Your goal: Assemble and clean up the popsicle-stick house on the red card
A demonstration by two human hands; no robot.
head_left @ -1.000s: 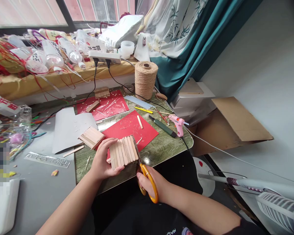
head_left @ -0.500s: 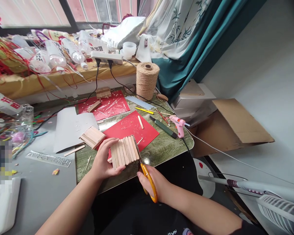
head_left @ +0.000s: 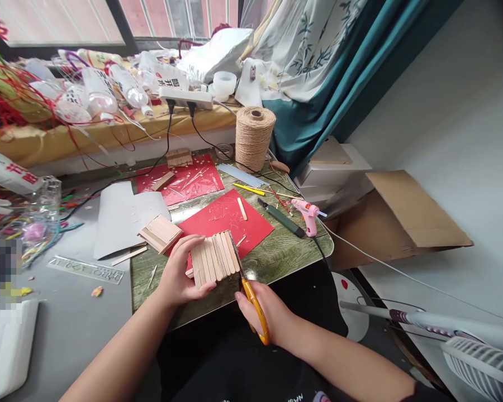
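A seated person at a cluttered worktop (head_left: 295, 261) holds a panel of flat wooden sticks (head_left: 216, 259), side by side, in front of the body. The left hand (head_left: 182, 273) has its grip on the panel's left end, thumb along the near edge and fingers bent around the far side. The right hand (head_left: 272, 312) has its grip through the orange handles of a pair of scissors (head_left: 255, 307), the loops drawn close together.

What matters most is how the two meet. The panel lies between the hands, its free end toward the right hand. The blades point away from the person, leaning a little left, and lie along that free edge, nearly in line with the sticks' long axes. The right hand is nearer this edge; the left is at the opposite end. From where I stand, I cannot tell how far the blades are spread, or whether they touch the outermost stick.

Behind the panel is a red sheet (head_left: 257, 226) with one loose stick (head_left: 242, 209) on it. A second stick panel (head_left: 161, 233) rests just beyond the left hand.
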